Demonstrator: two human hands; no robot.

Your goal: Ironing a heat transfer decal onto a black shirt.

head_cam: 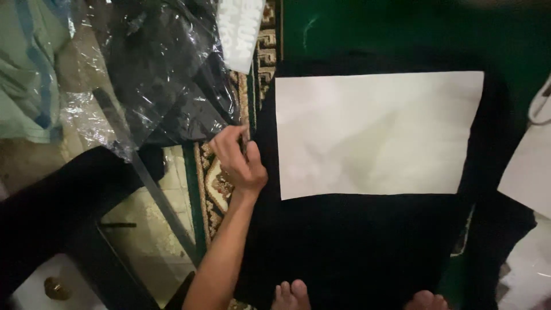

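Toes [290, 294] below left hand [240, 161] gripping black cloth [350, 241].

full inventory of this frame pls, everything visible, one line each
black garment: 1, black, spread flat at centre on the rug
white sheet: 1, white, lying on the black garment
second white sheet: 1, white, right edge, partly cut off
clear plastic bag: 1, transparent with dark cloth inside, upper left
rug: 1, green with a patterned border, under the garment
pale green cloth: 1, light green, far left
left hand: 1, at the garment's left edge, fingers pinching something; what it grips cannot be told
toes: two feet, bottom edge
right hand: not in view
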